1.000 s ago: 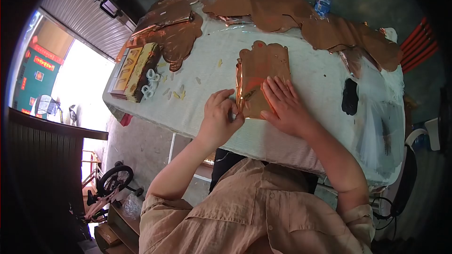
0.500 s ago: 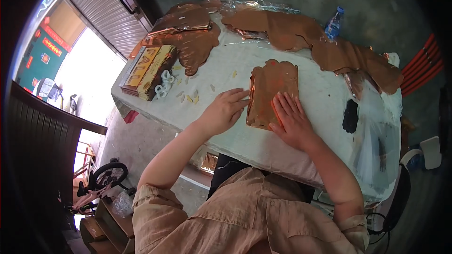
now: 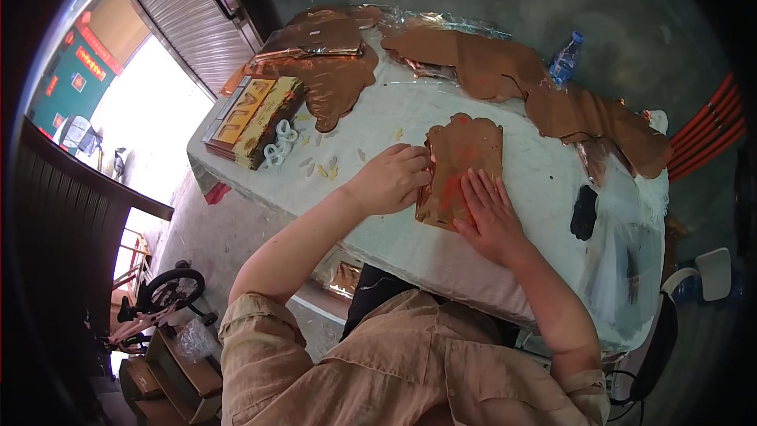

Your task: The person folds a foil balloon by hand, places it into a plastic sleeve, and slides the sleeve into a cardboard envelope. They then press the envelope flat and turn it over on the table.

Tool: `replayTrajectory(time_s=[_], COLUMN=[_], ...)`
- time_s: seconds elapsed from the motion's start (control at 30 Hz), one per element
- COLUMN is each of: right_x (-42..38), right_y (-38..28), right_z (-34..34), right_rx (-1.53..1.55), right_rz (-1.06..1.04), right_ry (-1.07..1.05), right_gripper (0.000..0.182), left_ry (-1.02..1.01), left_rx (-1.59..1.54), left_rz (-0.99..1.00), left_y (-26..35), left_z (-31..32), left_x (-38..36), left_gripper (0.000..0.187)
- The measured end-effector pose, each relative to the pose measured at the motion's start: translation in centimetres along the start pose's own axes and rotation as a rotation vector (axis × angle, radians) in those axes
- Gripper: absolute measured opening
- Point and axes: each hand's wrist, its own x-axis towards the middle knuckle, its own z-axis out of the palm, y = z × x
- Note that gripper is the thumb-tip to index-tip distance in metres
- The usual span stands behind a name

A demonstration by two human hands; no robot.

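Note:
A folded brown foil balloon (image 3: 465, 142), shiny and scalloped along its far edge, lies flat on the white-covered table. My left hand (image 3: 392, 180) is at its left edge, with the fingers bent and closed on the foil there; the fingertips are partly hidden. My right hand (image 3: 493, 217) rests open and flat on the balloon's lower right part, fingers stretched forward. Left of my left hand, several small pale and yellow pieces (image 3: 327, 170) are scattered on the cloth.
Packages lettered "FALL" (image 3: 240, 114) stand at the table's left, with white ribbon rolls (image 3: 280, 143) beside them. Flat brown foil shapes (image 3: 497, 67) line the far edge. A water bottle (image 3: 565, 59), a black object (image 3: 583, 213) and clear plastic (image 3: 619, 260) lie rightward.
My left hand's fingers have curled in from a straighter pose onto the balloon's left edge. My right hand stays flat on the foil. The whole view has shifted slightly.

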Motion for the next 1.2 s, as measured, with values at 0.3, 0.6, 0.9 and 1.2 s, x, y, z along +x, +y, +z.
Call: replayTrajectory(time_s=[0.3,0.6,0.9,1.2], right_x=[-0.1,0.0,0.1,0.0], right_y=[0.0,-0.2,-0.2,-0.1], right_z=[0.0,-0.1,-0.1,0.0], right_rx=[0.015,0.003,-0.001,-0.054], right_rz=[0.005,0.016,-0.003,-0.023], right_ry=[0.016,-0.005,0.017,0.036], right_gripper=[0.073,0.073,0.074,0.074], left_ry=[-0.021,-0.082,-0.029,-0.06], left_rx=[-0.212,-0.263,-0.881,-0.461], left_rz=[-0.147,-0.036,-0.366,-0.537], left_y=[-0.1,-0.3,-1.5,1.7], left_z=[0.2,0.6,1.8,1.0], left_x=[-0.7,-0.2,0.8,1.9], left_gripper=[0.034,0.042,0.045,0.063])
